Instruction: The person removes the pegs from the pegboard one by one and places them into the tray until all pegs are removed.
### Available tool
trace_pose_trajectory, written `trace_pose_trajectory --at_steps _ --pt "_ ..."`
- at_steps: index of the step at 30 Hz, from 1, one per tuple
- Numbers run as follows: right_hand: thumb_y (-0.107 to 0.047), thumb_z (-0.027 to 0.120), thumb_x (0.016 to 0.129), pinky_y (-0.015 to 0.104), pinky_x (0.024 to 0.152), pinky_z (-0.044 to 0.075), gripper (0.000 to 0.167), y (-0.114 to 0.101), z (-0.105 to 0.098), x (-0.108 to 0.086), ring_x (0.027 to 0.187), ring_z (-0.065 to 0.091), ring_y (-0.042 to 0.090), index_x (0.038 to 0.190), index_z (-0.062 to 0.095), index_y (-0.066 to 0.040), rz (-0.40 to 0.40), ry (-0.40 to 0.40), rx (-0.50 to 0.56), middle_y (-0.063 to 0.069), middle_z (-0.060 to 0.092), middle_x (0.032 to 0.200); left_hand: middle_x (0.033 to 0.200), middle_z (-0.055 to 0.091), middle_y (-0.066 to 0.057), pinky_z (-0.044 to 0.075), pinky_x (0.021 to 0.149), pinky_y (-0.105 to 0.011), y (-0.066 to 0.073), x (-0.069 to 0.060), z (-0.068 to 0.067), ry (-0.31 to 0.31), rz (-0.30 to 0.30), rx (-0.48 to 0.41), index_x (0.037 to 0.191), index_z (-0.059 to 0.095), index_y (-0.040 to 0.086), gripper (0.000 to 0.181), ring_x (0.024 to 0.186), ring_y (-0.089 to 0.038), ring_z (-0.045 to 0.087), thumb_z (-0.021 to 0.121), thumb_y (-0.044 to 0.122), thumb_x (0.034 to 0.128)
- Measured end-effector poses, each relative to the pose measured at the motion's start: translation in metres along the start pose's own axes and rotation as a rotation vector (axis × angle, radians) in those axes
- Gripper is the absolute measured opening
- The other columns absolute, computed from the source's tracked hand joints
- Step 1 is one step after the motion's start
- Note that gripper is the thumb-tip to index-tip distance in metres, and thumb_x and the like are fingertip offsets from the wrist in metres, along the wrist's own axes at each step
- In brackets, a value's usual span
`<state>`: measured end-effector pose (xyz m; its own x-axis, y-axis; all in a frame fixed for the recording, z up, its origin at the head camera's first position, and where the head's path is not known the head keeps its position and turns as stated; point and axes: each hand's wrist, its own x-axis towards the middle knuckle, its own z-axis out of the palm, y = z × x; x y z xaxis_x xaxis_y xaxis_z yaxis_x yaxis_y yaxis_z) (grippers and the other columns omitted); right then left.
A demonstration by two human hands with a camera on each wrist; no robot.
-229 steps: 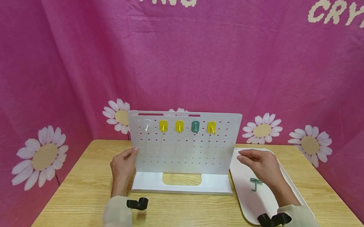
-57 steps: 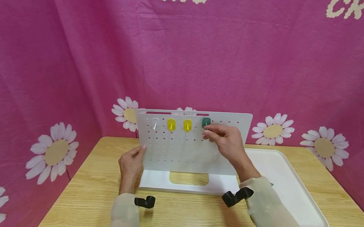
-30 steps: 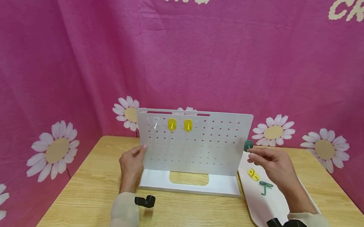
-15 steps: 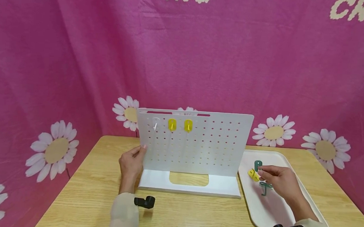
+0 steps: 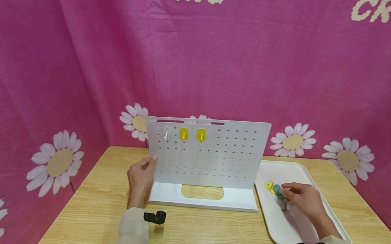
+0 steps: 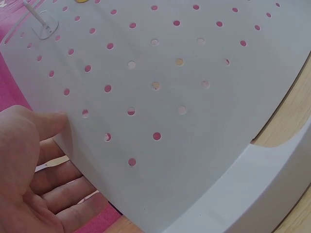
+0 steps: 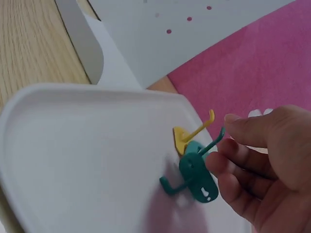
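Green hook: moved from the upright pegboard down into the white tray to its right, beside a yellow hook.
Right hand: thumb and forefinger slightly parted at the peg, holding nothing.
Left hand: pinches the pegboard's left edge; only the left-wrist view shows fingers behind it.
Right-wrist view: picks out a second green hook, overlapping.
On pegboard: clear hook, two yellow hooks.
Cloth: "CRY" above right of pegboard; other letters cropped.
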<state>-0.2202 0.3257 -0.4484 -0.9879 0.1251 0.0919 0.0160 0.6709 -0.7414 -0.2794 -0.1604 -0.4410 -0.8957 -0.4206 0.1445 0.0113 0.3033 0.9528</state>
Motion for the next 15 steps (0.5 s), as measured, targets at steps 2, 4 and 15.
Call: trace_pose_trajectory --at_steps 2,4,15 --pt "-0.021 0.07 0.096 0.028 0.059 0.052 0.034 -0.007 -0.002 -0.001 0.072 0.069 0.018 0.115 0.07 0.007 -0.035 0.004 -0.012 0.012 0.074 0.085 0.12 0.068 -0.02 0.048 0.095 -0.05 0.0 -0.001 0.0 -0.006 -0.004 -0.004 0.124 0.071 0.004 0.053 0.112 -0.035 0.063 0.068 0.047 0.0935" --pt "-0.022 0.071 0.095 0.029 0.06 0.053 0.035 -0.016 -0.002 -0.001 0.073 0.07 0.018 0.116 0.07 0.007 -0.072 0.004 -0.002 0.012 0.074 0.085 0.12 0.068 -0.02 0.048 0.095 -0.05 0.001 -0.002 0.0 -0.006 -0.01 -0.003 0.124 0.07 0.004 0.054 0.112 -0.035 0.063 0.068 0.048 0.0931" --pt "-0.021 0.072 0.095 0.028 0.069 0.056 0.039 -0.081 0.007 0.004 0.081 0.07 0.019 0.121 0.068 0.007 -0.192 -0.027 0.125 0.014 0.074 0.099 0.12 0.068 -0.019 0.048 0.095 -0.05 0.001 -0.001 -0.001 -0.009 -0.009 -0.007 0.124 0.07 0.004 0.052 0.113 -0.035 0.062 0.069 0.047 0.0935"
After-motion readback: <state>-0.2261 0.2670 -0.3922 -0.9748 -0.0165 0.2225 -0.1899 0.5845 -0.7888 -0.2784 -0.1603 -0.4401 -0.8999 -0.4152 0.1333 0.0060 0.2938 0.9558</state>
